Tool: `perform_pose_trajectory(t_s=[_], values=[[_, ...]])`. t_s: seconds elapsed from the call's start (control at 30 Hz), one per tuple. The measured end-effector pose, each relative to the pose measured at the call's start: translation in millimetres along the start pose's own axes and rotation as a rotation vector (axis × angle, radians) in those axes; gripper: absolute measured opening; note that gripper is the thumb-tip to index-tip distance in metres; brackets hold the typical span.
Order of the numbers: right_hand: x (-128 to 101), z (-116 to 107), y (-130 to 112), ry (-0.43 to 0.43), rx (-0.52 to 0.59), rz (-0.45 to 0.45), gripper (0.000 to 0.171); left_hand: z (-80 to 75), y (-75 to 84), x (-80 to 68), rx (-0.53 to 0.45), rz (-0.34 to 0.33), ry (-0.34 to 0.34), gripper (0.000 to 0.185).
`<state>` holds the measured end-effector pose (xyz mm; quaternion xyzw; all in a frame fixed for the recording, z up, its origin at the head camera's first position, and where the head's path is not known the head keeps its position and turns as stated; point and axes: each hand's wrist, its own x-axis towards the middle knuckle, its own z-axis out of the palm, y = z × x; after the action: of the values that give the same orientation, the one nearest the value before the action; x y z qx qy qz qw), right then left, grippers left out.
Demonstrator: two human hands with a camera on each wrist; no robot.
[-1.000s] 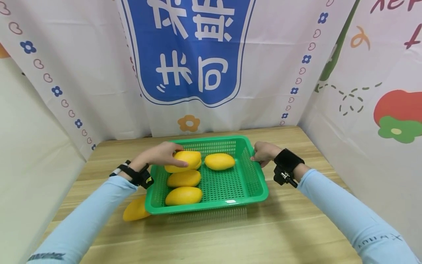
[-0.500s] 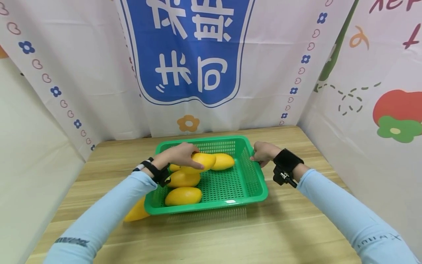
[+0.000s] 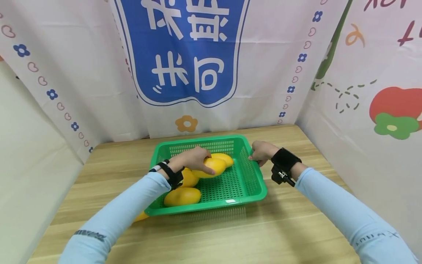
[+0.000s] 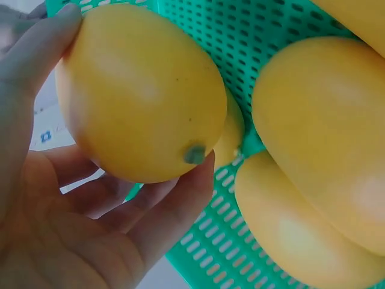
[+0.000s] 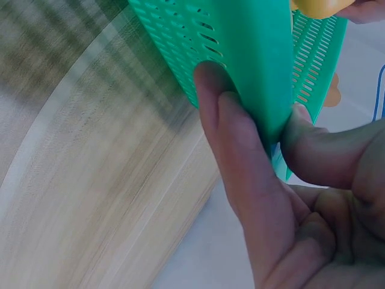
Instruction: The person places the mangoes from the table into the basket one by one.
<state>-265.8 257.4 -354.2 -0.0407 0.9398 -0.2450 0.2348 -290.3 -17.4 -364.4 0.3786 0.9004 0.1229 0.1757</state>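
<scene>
Over the middle of a green plastic basket [image 3: 204, 209], my left hand [image 3: 194, 158] grips a yellow mango [image 3: 214, 168]. In the left wrist view, thumb and fingers curl round that mango [image 4: 141, 96], its stem end facing the camera. Behind it, another mango [image 3: 226, 158] lies near the basket's back wall. More mangoes lie along the left side, including a front mango [image 3: 182, 197] and one partly hidden by my wrist [image 3: 188, 178]. My right hand [image 3: 262, 152] pinches the basket's right rim; the right wrist view shows thumb and fingers on either side of the rim [image 5: 258, 66].
Outside the basket, a mango [image 3: 141, 216] lies at its front left corner, mostly hidden by my left sleeve [image 3: 122, 216]. The basket stands on a wooden table [image 3: 211, 238]. A printed cloth [image 3: 263, 91] hangs behind the table's back edge.
My left hand has carried the gripped mango rightward from the basket's back left toward its middle. My right hand keeps its hold on the rim. The head view has shifted slightly.
</scene>
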Motion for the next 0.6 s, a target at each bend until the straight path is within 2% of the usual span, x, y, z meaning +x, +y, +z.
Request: perform_pose_trajectory(t_s=[0.3, 0.6], values=[[0, 0, 0, 0.008, -0.004, 0.01, 0.018, 10.9, 12.9, 13.7, 0.028, 0.005, 0.018, 0.038], [1, 2, -3, -0.001, -0.014, 0.009, 0.019, 22.9, 13.7, 19.5, 0.085, -0.019, -0.005, 0.038]])
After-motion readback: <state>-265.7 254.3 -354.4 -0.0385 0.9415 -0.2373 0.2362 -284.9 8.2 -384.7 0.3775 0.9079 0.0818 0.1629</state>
